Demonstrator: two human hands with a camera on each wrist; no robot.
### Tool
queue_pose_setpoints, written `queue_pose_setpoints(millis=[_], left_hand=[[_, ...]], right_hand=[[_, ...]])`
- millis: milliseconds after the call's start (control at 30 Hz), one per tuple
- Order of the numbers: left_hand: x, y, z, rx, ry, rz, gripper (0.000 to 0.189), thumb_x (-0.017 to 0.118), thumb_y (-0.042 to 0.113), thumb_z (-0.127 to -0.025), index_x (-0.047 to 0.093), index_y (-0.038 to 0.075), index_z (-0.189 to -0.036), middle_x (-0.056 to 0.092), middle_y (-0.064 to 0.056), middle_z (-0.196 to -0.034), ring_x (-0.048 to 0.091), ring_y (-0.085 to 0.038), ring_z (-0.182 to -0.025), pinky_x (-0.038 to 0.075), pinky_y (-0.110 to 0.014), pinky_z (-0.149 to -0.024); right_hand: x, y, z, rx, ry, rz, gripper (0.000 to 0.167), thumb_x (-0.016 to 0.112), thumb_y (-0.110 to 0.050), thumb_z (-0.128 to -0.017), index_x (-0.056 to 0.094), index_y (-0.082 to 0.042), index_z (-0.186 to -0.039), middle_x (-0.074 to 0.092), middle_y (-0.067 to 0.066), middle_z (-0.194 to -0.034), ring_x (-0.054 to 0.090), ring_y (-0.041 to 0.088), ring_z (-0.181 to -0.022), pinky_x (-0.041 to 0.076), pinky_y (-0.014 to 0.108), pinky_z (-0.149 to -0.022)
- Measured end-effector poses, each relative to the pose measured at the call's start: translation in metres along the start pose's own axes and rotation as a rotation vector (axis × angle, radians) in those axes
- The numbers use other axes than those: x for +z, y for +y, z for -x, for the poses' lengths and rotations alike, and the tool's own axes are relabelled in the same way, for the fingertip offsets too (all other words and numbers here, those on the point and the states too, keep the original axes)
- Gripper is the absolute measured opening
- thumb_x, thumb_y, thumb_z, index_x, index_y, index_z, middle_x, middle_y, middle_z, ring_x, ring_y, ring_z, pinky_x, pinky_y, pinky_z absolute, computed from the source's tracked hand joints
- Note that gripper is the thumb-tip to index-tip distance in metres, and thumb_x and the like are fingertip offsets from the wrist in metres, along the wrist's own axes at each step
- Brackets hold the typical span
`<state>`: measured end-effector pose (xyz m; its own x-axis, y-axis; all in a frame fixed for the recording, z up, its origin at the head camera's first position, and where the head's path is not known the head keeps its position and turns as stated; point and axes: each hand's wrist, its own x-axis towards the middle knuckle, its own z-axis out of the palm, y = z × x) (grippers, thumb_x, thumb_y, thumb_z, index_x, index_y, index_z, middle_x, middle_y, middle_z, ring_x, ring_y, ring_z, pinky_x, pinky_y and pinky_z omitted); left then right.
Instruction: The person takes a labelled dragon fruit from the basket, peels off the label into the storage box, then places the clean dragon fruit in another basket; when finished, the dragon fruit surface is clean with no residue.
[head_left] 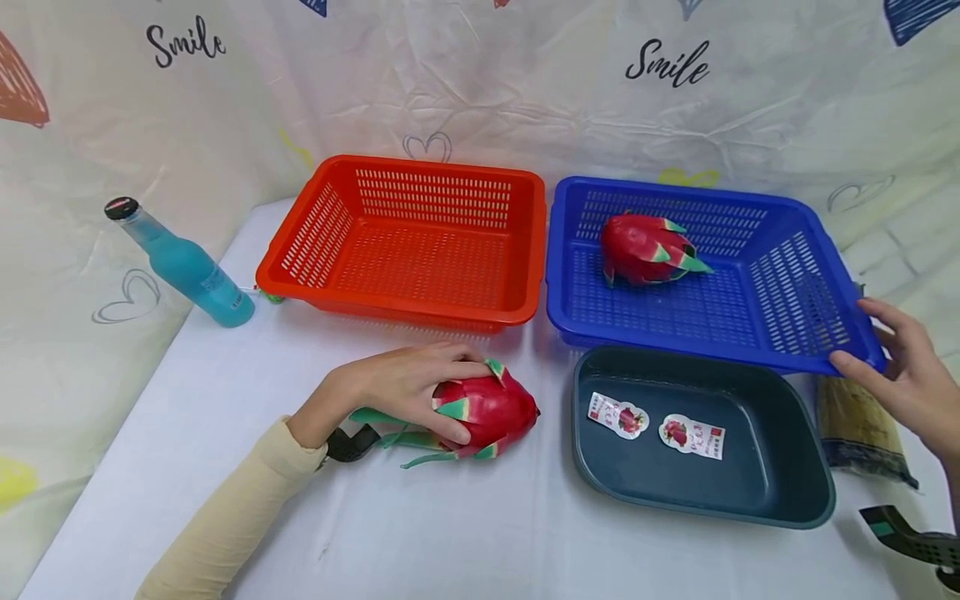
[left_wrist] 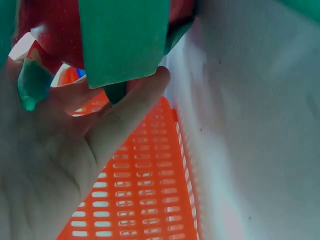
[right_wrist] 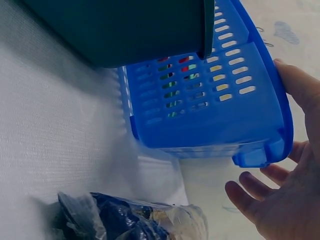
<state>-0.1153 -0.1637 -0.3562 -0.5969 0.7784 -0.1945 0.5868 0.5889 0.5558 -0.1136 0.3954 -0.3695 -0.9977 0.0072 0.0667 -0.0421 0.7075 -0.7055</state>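
Observation:
My left hand grips a red dragon fruit with green scales, low over the white table in front of the red basket. In the left wrist view, the fruit's green leaf tips cover part of the fingers. At the right, my right hand holds the near right corner of a blue basket, thumb on the rim; some fingers hang apart from its outer wall in the right wrist view. Another dragon fruit lies inside the blue basket.
A dark green tub with two stickers stands before the blue basket. To its right lies a brown-filled plastic bag. A blue bottle stands far left. A printed cloth hangs behind.

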Motion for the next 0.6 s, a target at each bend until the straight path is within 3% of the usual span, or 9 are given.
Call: queue_pose_setpoints(millis=[167,333,400,600], left_hand=[[0.001,0.005,-0.003,0.076,0.029,-0.009,0.066,0.068,0.067,-0.075,0.049,0.042,-0.133,0.048,0.014,-0.133,0.045,0.000,-0.120,0.052,-0.021,-0.087],[0.002,0.013,-0.004,0.160,0.038,-0.007,0.065,0.068,0.065,-0.077,0.048,0.039,-0.133,0.048,0.012,-0.134,0.044,-0.001,-0.123,0.052,-0.022,-0.090],[0.002,0.014,-0.004,0.166,0.043,-0.001,0.065,0.070,0.064,-0.077,0.047,0.036,-0.130,0.049,0.013,-0.133,0.043,-0.001,-0.124,0.052,-0.022,-0.091],[0.004,0.018,-0.002,0.103,0.057,0.043,0.077,0.075,0.060,-0.073,0.038,0.032,-0.135,0.050,0.012,-0.132,0.044,0.000,-0.123,0.052,-0.022,-0.090]], right_hand=[[-0.001,-0.001,-0.002,0.044,-0.018,0.000,0.081,0.053,-0.018,-0.098,-0.003,-0.038,-0.154,-0.016,0.014,-0.163,-0.005,0.054,-0.144,0.009,0.075,-0.100],[-0.003,-0.001,-0.002,0.048,-0.019,-0.002,0.081,0.052,-0.018,-0.099,-0.004,-0.039,-0.153,-0.017,0.014,-0.162,-0.006,0.054,-0.144,0.008,0.075,-0.100],[-0.003,-0.001,-0.002,0.044,-0.020,-0.004,0.081,0.052,-0.018,-0.098,-0.004,-0.039,-0.153,-0.017,0.014,-0.162,-0.006,0.053,-0.144,0.008,0.075,-0.100],[-0.002,0.000,-0.001,0.053,-0.035,0.001,0.082,0.052,-0.019,-0.099,-0.006,-0.040,-0.153,-0.016,0.019,-0.162,-0.002,0.057,-0.142,0.009,0.076,-0.098]])
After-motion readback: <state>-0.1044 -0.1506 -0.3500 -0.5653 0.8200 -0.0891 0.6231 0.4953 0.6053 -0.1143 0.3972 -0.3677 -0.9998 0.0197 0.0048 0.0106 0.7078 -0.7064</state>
